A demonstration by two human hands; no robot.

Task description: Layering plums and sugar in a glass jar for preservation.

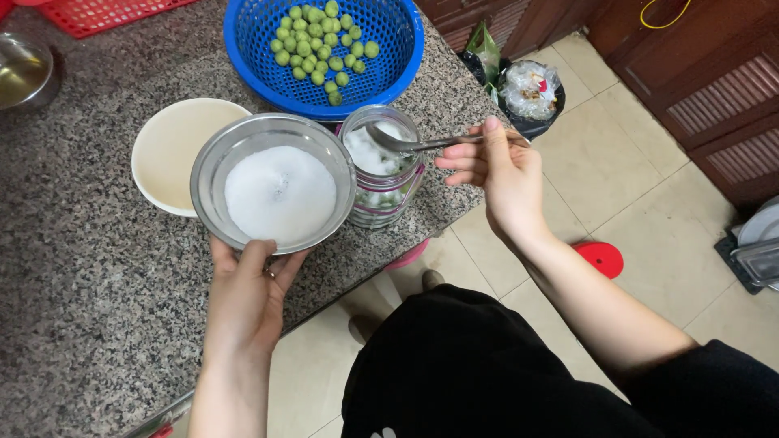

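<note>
Steel bowl (276,180) of white granules is being gripped at its near rim by the left hand (247,300), thumb inside, just above the granite worktop (89,300) near its front edge. Right hand (499,174) is pinching a metal spoon (406,144) over the glass jar (383,166), beside the bowl. Blue basket (324,53) of green fruits is sitting behind the jar.

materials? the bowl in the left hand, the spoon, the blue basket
Bowl: looks like stainless steel, brushed grey with a shiny rim.
Spoon: polished metal, likely steel; mirror glints along the handle.
Blue basket: moulded plastic by its look, saturated even colour, regular slotted walls.
</note>
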